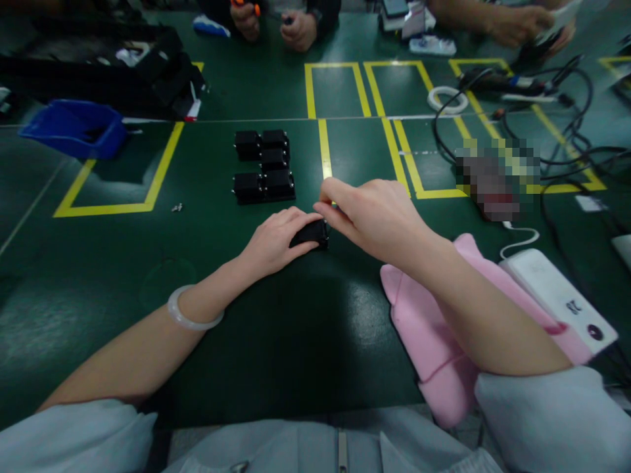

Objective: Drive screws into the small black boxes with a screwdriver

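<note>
Blk. block (313, 232) gripped in L hand (273, 241), near-right of block cluster (273, 159).
R hand (379, 213) closed in pinch by its right end; any small part held can't be made out. Block could be skewed if L grip is slackened.

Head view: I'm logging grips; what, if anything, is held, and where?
The left hand holds a black block by its near and far sides. The right hand is by the block's right end; whether it holds anything cannot be told.
</note>
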`<state>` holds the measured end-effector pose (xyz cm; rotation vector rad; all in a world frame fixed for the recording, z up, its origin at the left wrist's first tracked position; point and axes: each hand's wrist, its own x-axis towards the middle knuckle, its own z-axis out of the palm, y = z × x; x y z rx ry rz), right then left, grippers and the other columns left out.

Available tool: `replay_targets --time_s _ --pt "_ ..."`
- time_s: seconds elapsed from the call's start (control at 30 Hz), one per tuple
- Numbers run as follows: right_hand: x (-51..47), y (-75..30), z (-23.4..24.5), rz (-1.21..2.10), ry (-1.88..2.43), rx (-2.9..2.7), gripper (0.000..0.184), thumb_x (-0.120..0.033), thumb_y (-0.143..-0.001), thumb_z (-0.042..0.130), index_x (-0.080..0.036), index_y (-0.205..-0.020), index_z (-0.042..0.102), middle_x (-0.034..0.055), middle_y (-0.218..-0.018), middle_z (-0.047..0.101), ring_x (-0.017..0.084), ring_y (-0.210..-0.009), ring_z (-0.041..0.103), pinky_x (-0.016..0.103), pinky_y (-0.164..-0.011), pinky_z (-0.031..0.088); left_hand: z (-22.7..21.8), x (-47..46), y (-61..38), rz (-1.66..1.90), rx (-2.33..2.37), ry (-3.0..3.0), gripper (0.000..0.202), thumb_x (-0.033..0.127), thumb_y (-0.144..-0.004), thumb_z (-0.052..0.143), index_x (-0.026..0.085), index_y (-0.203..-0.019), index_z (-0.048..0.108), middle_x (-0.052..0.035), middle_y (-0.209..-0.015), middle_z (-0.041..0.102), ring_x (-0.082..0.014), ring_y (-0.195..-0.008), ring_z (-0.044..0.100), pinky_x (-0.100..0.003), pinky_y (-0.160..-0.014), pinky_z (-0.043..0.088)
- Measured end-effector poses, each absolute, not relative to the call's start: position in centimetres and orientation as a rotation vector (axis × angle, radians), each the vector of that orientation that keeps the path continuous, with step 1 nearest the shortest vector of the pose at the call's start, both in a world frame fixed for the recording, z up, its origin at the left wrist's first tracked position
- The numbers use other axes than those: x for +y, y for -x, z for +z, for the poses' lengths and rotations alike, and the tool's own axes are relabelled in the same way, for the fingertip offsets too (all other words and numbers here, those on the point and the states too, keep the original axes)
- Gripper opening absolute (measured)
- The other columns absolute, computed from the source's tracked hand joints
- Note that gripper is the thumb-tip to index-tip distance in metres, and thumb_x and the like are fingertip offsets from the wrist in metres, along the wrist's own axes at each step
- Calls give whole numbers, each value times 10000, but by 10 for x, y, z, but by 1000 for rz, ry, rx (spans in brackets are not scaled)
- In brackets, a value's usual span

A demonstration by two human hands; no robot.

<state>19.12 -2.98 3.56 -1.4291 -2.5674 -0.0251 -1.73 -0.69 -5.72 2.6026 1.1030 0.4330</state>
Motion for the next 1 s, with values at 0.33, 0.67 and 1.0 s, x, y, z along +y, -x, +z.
replay_targets --time_s 0.33,0.67,1.0 --pt "-30 -191 36 37 1438 -2564 347 -363 -990 294 -178 -1147 542 30 -774 665 129 -660 570 242 -631 299 -56 -7 17 414 1114 -2590 455 411 -937 524 205 -1340 478 -101 -1208 577 -276 -1103 557 -436 -935 470" --pt "-30 -191 37 14 1439 -2548 351 -339 -987 287 -171 -1131 560 27 -738 651 131 -632 566 244 -605 279 -56 -7 17 418 1111 -2594 469 423 -937 520 190 -1342 487 -105 -1185 583 -277 -1080 564 -425 -919 476" --pt "-31 -191 37 28 1456 -2548 366 -263 -967 280 -179 -1258 484 19 -748 657 139 -645 586 248 -633 324 -54 -8 16 406 1125 -2586 449 410 -935 530 190 -1326 502 -97 -1134 590 -263 -1023 571 -406 -872 488"
